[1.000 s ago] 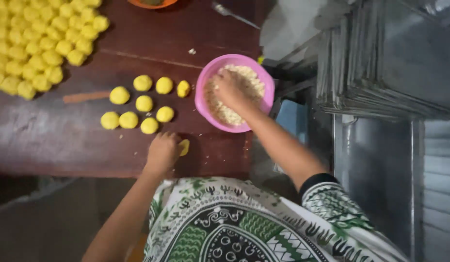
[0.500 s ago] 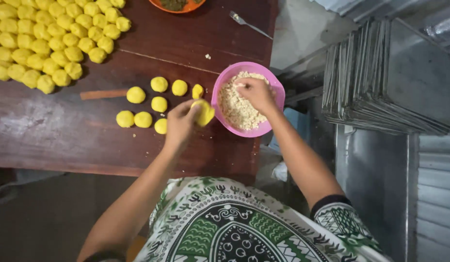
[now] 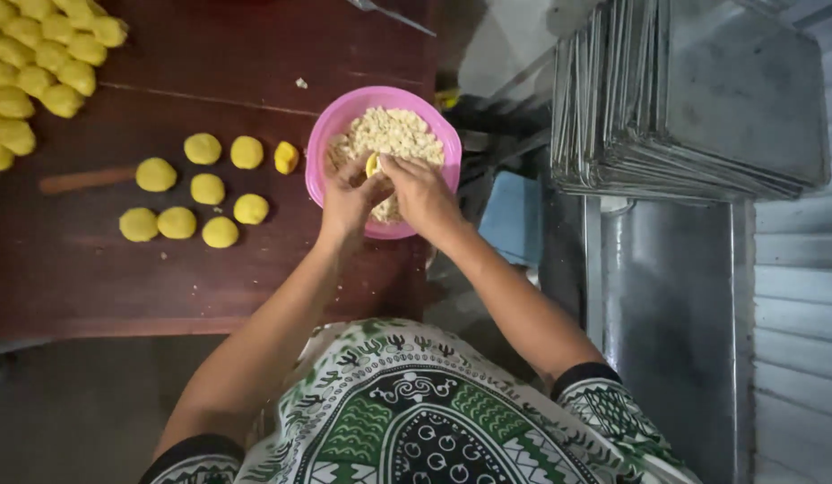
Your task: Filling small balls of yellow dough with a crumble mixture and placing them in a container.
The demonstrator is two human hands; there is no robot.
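So the left hand [image 3: 349, 199] has come off the tabletop [image 3: 210, 278] and swung over to the pink bowl [image 3: 331, 134], bringing a yellow dough piece [image 3: 372, 165] with it. A second ago it was pressing down near the front edge, and half a second ago it was carrying the piece across. The right hand [image 3: 422, 193] was already in the bowl and hasn't left it.

Now both hands meet right over the bowl's near half, above the pale crumbly filling [image 3: 389, 134]. The dough piece sits pinched between them, just a small yellow sliver showing between the two sets of fingers [image 3: 394, 168], which are curled closed around it. I can't tell its shape or long axis, too much is hidden. Both hands touch it, so neither is really nearer; the left cups from the bowl's left side, the right from its right.

Left of the bowl, eight little yellow dough balls [image 3: 207, 188] sit loose, with a wooden stick [image 3: 75, 179] beyond them and a bigger packed batch [image 3: 39, 72] farther back-left. Right of the bowl, off the tabletop, is a stack of metal trays [image 3: 685, 99].
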